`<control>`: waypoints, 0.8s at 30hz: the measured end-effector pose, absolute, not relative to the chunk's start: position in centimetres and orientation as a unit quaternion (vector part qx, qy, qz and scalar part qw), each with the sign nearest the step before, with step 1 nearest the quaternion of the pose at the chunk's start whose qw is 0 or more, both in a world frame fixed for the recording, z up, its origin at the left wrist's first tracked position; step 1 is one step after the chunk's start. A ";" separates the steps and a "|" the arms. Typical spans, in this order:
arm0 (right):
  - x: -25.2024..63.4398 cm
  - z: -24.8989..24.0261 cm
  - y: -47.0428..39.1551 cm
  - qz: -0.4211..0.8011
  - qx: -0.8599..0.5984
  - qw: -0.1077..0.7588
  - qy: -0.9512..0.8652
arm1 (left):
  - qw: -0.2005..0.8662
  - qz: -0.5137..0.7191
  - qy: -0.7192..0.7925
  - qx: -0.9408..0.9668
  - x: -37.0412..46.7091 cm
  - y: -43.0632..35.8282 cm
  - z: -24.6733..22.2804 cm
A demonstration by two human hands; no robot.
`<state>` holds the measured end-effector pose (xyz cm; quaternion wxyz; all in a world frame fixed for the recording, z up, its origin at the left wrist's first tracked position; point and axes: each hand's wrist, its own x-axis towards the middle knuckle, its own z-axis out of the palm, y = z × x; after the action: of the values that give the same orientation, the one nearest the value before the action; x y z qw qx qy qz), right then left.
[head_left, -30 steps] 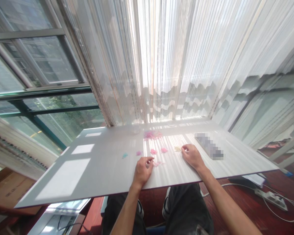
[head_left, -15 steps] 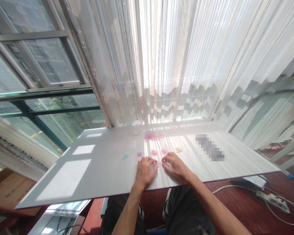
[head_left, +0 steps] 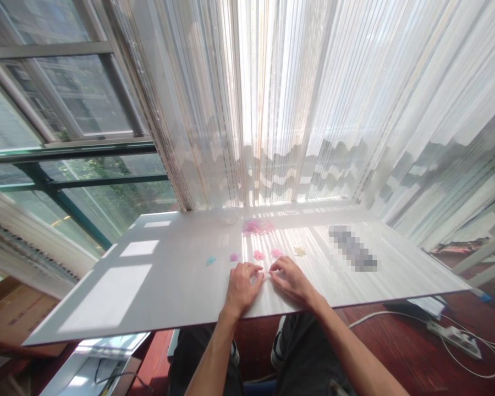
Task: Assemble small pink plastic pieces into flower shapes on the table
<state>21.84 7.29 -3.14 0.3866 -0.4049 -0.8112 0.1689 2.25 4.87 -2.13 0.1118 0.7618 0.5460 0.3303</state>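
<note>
My left hand [head_left: 243, 285] and my right hand [head_left: 289, 280] rest close together at the table's near edge. Their fingertips are pinched and nearly meet over a tiny pale pink piece [head_left: 266, 274], too small to name. Just beyond the fingers lie small heaps of coloured bits: a teal heap [head_left: 210, 261], a purple-pink heap [head_left: 234, 257], a rose heap [head_left: 259, 255], a light pink heap [head_left: 276, 253] and a pale yellow heap [head_left: 300, 251]. Farther back spreads a larger mixed pink pile [head_left: 258, 227].
The white table [head_left: 177, 280] stands before a sheer striped curtain [head_left: 280, 110]. A clear round object [head_left: 230, 218] sits at its back, and a blurred-out patch [head_left: 355, 248] covers something on the right. Below are a cardboard box [head_left: 18, 316] and a power strip [head_left: 456, 338].
The gap between my two hands' fingertips has narrowed slightly around the small pink piece. The view has shifted a little; the heaps stay in place.
</note>
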 end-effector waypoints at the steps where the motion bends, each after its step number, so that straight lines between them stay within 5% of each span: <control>1: 21.8 -3.1 7.3 0.168 -0.404 0.387 -0.812 | 0.114 0.333 0.545 0.761 2.2 4.9 -2.1; 24: 21.5 -3.1 6.9 0.123 -0.380 0.396 -0.827 | 0.170 0.383 0.506 0.754 1.7 4.8 -1.9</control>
<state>21.46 6.95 -3.12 0.3958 -0.3796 -0.8271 0.1230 1.73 4.78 -1.93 0.1703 0.7540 0.5057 0.3831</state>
